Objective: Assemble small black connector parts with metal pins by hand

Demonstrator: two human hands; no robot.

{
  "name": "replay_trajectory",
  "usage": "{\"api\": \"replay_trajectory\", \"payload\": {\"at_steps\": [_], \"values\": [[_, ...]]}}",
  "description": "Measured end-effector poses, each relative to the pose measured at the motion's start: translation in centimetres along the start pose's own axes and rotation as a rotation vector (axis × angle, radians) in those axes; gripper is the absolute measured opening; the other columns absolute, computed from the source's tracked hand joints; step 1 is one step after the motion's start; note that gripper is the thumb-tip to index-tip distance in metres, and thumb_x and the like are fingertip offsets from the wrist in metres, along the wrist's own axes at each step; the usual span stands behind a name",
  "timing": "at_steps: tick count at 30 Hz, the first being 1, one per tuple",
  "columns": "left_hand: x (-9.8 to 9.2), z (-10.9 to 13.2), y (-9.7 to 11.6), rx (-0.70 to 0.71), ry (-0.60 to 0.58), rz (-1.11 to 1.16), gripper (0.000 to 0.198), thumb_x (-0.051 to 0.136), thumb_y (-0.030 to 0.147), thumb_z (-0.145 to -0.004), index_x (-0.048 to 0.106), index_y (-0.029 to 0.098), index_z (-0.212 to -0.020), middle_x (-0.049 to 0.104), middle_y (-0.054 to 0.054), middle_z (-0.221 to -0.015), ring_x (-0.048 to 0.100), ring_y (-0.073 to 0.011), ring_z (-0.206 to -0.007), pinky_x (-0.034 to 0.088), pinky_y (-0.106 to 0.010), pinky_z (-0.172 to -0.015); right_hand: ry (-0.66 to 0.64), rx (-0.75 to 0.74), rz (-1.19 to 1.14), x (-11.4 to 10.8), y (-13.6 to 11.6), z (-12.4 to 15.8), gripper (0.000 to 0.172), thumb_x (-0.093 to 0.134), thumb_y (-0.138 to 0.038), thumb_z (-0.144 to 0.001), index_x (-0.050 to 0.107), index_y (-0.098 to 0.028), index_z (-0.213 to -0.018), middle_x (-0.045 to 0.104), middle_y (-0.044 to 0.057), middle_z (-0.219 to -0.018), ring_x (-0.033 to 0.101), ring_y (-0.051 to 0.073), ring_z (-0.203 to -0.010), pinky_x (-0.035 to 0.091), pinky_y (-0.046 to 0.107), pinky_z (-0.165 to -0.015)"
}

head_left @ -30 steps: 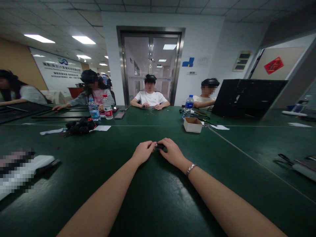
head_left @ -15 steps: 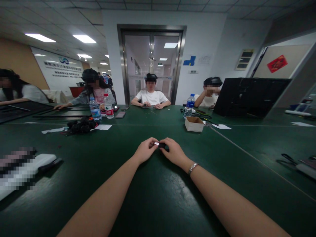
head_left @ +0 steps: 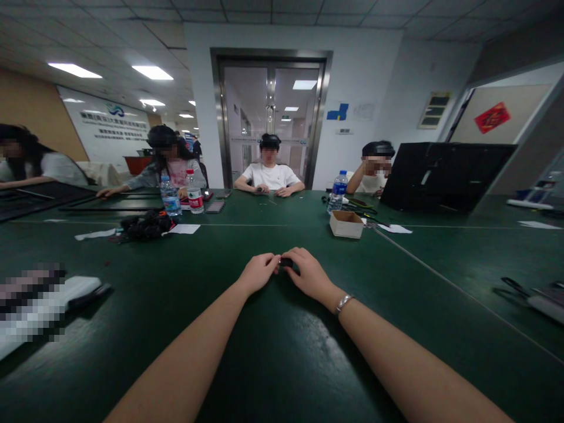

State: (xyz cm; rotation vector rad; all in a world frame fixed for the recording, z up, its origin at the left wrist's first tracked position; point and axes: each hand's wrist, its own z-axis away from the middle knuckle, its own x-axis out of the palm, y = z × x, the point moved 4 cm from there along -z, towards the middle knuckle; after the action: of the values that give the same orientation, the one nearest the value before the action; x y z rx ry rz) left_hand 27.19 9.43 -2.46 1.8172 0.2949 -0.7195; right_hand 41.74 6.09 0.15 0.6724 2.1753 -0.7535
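Note:
Above the middle of the green table, my two hands meet around a small dark object (head_left: 286, 262), black with a shiny metal end, whose kind I cannot make out. My right hand (head_left: 308, 273) pinches its black part between thumb and fingers. On its left end, the fingertips of my left hand (head_left: 259, 273) are closed, and they cover most of the shiny part. A silver bracelet (head_left: 344, 303) circles my right wrist. Beyond my hands, a small open cardboard box (head_left: 346, 225) stands to the right.
Two bottles (head_left: 171, 198) and a bundle of black cables (head_left: 147, 225) are at the far left. Another water bottle (head_left: 338, 191) stands behind the box. A large black monitor (head_left: 445, 176) is at the right. Several people sit across the table (head_left: 282, 364).
My left fingers have closed further over the shiny end, so less metal shows. Both hands stay in nearly the same place. The view has tipped up slightly.

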Motion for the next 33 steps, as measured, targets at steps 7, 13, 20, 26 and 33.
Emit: {"api": "replay_trajectory", "payload": {"at_steps": [7,13,20,26,33], "values": [[0.1,-0.4,-0.6,0.008,-0.001,0.045,0.056,0.027,0.059,-0.087,0.058,0.018,-0.064,0.063,-0.002,-0.065,0.058,-0.0163,-0.065,0.043,-0.028,-0.068,0.013,-0.041,0.060,-0.2,-0.4,-0.1,0.030,0.054,-0.007,-0.079,0.058,-0.020,-0.106,0.059,0.008,-0.102,0.051,0.022,-0.095,0.044,0.039,-0.085],[0.3,-0.6,-0.8,0.016,-0.024,0.107,0.060,0.025,0.061,-0.086,0.059,0.017,-0.063,0.063,-0.002,-0.063,0.058,-0.0163,-0.064,0.042,-0.028,-0.069,0.012,-0.051,0.093,-0.3,-0.7,0.0,0.031,0.053,-0.007,-0.080,0.057,-0.021,-0.107,0.059,0.008,-0.102,0.050,0.022,-0.095,0.044,0.040,-0.085],[0.4,-0.8,-1.1,-0.021,-0.013,0.038,0.067,0.017,0.062,-0.088,0.062,0.017,-0.066,0.066,-0.004,-0.069,0.059,-0.0169,-0.068,0.042,-0.028,-0.070,-0.011,-0.008,0.041,0.0,-0.5,0.0,0.028,0.051,-0.010,-0.082,0.057,-0.020,-0.107,0.057,0.007,-0.101,0.054,0.019,-0.091,0.046,0.035,-0.082],[0.2,0.0,-0.4,0.000,0.004,-0.036,0.055,0.028,0.064,-0.086,0.061,0.020,-0.079,0.066,-0.001,-0.078,0.058,-0.0164,-0.073,0.040,-0.025,-0.068,-0.014,0.042,-0.028,0.3,-0.1,0.2,0.029,0.052,-0.011,-0.082,0.056,-0.019,-0.109,0.057,0.006,-0.100,0.056,0.016,-0.091,0.048,0.030,-0.082],[-0.4,0.2,0.5,0.030,0.043,-0.109,0.058,0.027,0.062,-0.087,0.059,0.019,-0.063,0.062,-0.004,-0.078,0.056,-0.0178,-0.076,0.038,-0.027,-0.071,-0.011,0.021,-0.047,0.3,-0.3,0.3,0.031,0.051,-0.009,-0.082,0.057,-0.021,-0.109,0.057,0.006,-0.100,0.056,0.016,-0.092,0.048,0.031,-0.083]]}}
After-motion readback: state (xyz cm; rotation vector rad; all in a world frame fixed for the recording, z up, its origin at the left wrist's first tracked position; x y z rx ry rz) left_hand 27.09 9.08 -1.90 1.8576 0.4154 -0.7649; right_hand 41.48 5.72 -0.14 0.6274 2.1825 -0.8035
